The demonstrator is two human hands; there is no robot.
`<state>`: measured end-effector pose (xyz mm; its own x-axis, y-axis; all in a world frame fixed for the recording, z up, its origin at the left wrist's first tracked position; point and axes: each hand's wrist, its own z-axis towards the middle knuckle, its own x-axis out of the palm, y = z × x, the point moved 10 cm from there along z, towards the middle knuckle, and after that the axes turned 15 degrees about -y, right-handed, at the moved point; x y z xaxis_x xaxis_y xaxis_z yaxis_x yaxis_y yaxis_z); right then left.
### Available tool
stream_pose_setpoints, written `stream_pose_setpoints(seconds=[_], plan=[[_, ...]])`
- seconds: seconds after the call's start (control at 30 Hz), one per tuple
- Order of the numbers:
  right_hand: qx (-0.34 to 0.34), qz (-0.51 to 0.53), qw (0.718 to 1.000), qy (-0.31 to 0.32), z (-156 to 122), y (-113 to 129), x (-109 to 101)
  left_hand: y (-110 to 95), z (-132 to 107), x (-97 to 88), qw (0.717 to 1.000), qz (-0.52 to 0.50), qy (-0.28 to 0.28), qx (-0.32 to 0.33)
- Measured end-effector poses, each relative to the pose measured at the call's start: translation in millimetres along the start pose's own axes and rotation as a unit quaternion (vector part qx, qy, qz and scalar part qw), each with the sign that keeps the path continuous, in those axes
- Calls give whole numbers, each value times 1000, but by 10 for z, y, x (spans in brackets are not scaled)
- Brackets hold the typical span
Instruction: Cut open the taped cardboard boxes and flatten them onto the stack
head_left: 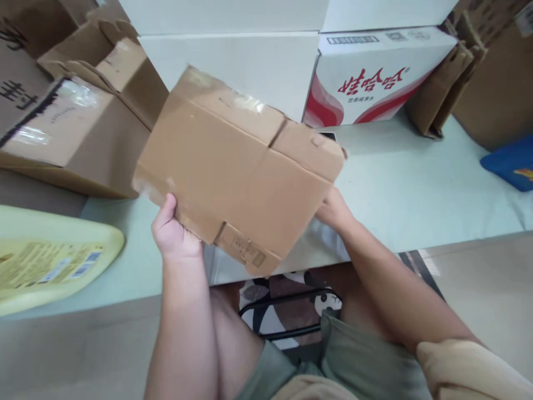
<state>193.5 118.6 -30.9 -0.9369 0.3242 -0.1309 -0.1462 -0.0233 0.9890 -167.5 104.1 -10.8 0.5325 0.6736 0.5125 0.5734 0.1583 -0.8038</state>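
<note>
A flattened brown cardboard box [233, 166] is held up at a slant in front of me, above the pale green cloth. Clear tape shines along its top flap, and small print marks a flap at its lower edge. My left hand [172, 230] grips the lower left edge, thumb on the near face and the other fingers behind. At the right edge, my right hand [335, 208] is partly hidden behind the cardboard, its fingers closed on that side. Past the top edge, a small part of a dark flat object [327, 135] shows.
White boxes [229, 72] stand at the back, one a white box with red lettering [375, 83]. Brown cartons [95, 139] crowd the left. A pale yellow jug [54, 258] lies at front left. Folded cardboard [437, 89] and a blue object [510, 164] are on the right.
</note>
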Motion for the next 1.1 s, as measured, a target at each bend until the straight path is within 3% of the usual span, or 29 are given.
stream_pose_setpoints(seconds=[0.17, 0.27, 0.37, 0.43, 0.5, 0.6, 0.7, 0.77, 0.87, 0.9, 1.1], plan=[[87, 200, 971, 95, -228, 336, 191, 115, -36, 151, 1000, -2, 5, -20], [118, 179, 975, 53, -367, 350, 164, 214, -149, 249, 998, 7, 19, -55], [130, 139, 982, -12, -511, 288, -112, 315, -238, 323, 993, 21, 52, -104], [110, 118, 982, -95, -582, 303, -577, 347, -257, 338, 988, 31, 75, -130], [57, 101, 962, -247, -677, 419, -1320, 340, -238, 308, 986, 36, 80, -139], [-34, 59, 885, -460, -960, 706, -2458, 325, -204, 247, 986, 45, 68, -146], [-140, -82, 815, -557, -1121, 1102, -3197, 345, -209, 237, 984, 51, 60, -160], [-160, -182, 788, -565, -992, 1254, -3471, 362, -224, 252, 984, 50, 53, -165], [-106, -304, 786, -528, -415, 1257, -3695, 388, -281, 318, 983, 51, 55, -167], [-101, -354, 769, -522, -192, 1283, -3724, 398, -307, 344, 983, 55, 57, -168], [-45, -444, 765, -463, 1162, 1158, -3656, 418, -342, 313, 983, 83, -9, -162]])
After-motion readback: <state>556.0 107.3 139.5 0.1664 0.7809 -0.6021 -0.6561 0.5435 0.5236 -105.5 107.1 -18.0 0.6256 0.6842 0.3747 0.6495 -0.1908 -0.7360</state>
